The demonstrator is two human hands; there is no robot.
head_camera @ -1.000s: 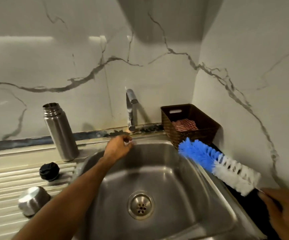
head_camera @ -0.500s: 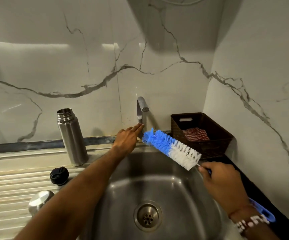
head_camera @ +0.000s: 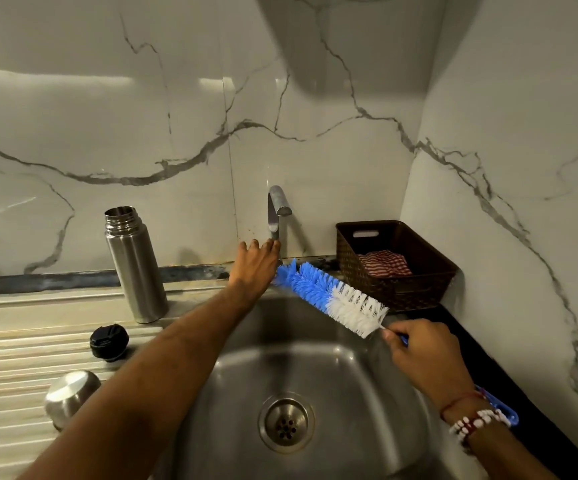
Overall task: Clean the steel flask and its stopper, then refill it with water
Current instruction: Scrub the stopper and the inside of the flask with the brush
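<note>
Flask (head_camera: 135, 268): brushed steel, cylindrical, threaded neck, mouth uncapped. It is stood upright at left of centre on the ribbed drainboard (head_camera: 10, 348), just left of the sink (head_camera: 315, 368); long axis vertical, mouth pointing up.

Stopper (head_camera: 109, 341): black, round, set on the drainboard in front of the flask, apart from it. A steel cup (head_camera: 70, 396), seemingly inverted, is seen lower left.

Counts: one flask, one stopper, one cup, one brush, one tap, one basket, two hands.

Brush (head_camera: 329, 294): blue bristles at the tip, white nearer the handle; long axis laid diagonally, tip pointing to upper left, beneath the tap (head_camera: 277, 216).

Left hand (head_camera: 256, 265): reached to the tap's base, fingers extended and slightly apart; whether the tap is touched cannot be told. Right hand (head_camera: 426, 355): fingers closed around the brush handle.

Basket (head_camera: 395, 261): dark, woven, at centre right against the wall, a red-striped cloth (head_camera: 384, 263) inside.
</note>
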